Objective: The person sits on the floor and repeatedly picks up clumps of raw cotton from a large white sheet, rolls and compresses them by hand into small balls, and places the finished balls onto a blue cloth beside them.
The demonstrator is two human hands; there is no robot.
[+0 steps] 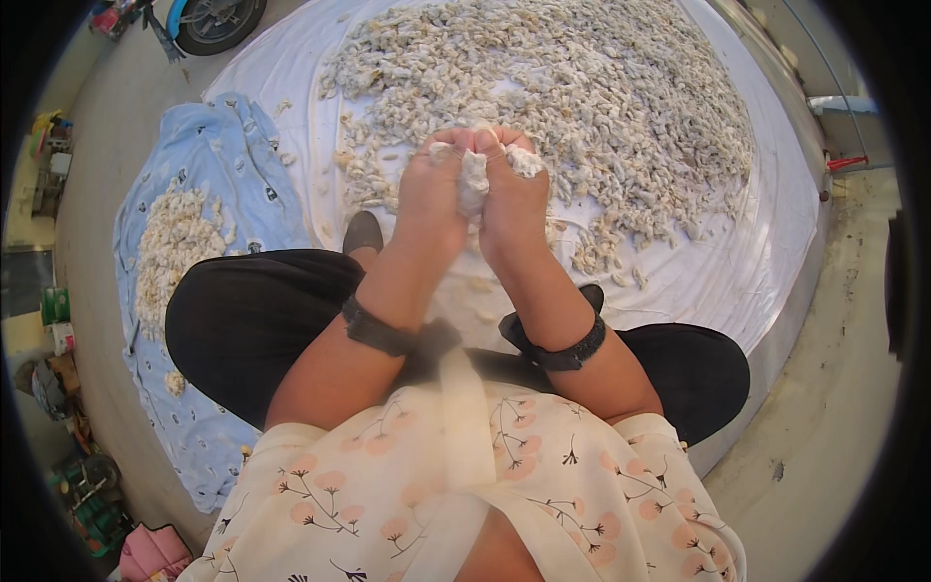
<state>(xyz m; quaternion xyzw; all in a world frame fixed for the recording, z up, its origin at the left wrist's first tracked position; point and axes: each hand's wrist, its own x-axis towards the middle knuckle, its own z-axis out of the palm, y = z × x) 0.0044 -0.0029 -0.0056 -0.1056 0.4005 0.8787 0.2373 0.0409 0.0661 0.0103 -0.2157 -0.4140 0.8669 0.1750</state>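
Note:
My left hand [434,178] and my right hand [515,182] meet in front of me, thumbs close together. Both grip tufts of raw cotton [475,174], which bulge out between the palms and past the fingers. Most of the fingertips are hidden from above. Beyond and below the hands spreads a broad heap of raw cotton bolls [582,102] on a white cloth [771,269]. A few loose tufts lie nearer to me on the same cloth. A dark band is wrapped around each forearm.
At left a blue patterned cloth [218,138] bears a smaller, yellower cotton pile [171,254]. My bent knees flank the arms. A motorcycle wheel [220,22] stands at the far left. Assorted items, including a pink padded article [154,553], line the left edge. A wall runs along the right.

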